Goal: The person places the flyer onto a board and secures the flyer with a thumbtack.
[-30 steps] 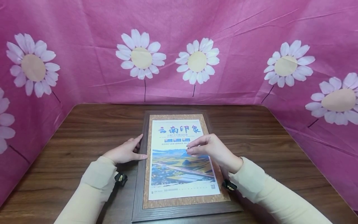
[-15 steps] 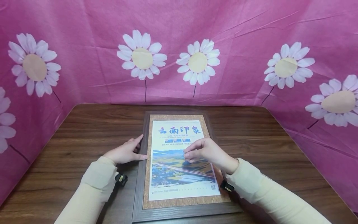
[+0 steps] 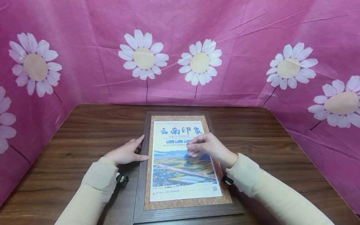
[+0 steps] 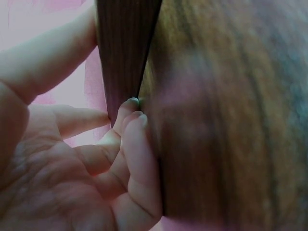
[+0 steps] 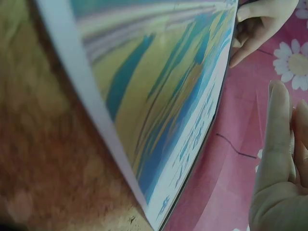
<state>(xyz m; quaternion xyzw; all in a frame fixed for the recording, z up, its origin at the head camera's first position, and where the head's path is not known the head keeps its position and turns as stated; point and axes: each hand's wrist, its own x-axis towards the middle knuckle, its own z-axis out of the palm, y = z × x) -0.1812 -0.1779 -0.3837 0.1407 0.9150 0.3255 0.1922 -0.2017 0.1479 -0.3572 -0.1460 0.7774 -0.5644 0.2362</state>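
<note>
On the table lies a framed cork board [image 3: 166, 205] with a dark wood-look frame [image 3: 182, 214]. A printed poster [image 3: 181, 170] of a landscape with Chinese characters rests on the cork. My left hand [image 3: 123, 153] touches the left side of the frame with thumb and index finger extended; the left wrist view has its other fingers bent low beside the frame edge. Over the poster's middle right, my right hand [image 3: 212, 148] pinches a tiny pin-like item between thumb and index fingertips; its exact kind is too small to tell. From the right wrist, those fingers appear raised above the poster.
The brown wood-grain table [image 3: 281, 162] extends on both sides of the board. Around it hangs a pink cloth [image 3: 239, 62] printed with white daisies. Small black devices [image 3: 227, 180] sit at both wrists.
My right hand dipped toward the landscape picture, then rose slightly back toward the row of blue boxes, keeping its pinch. The left hand and the board have stayed in place.
</note>
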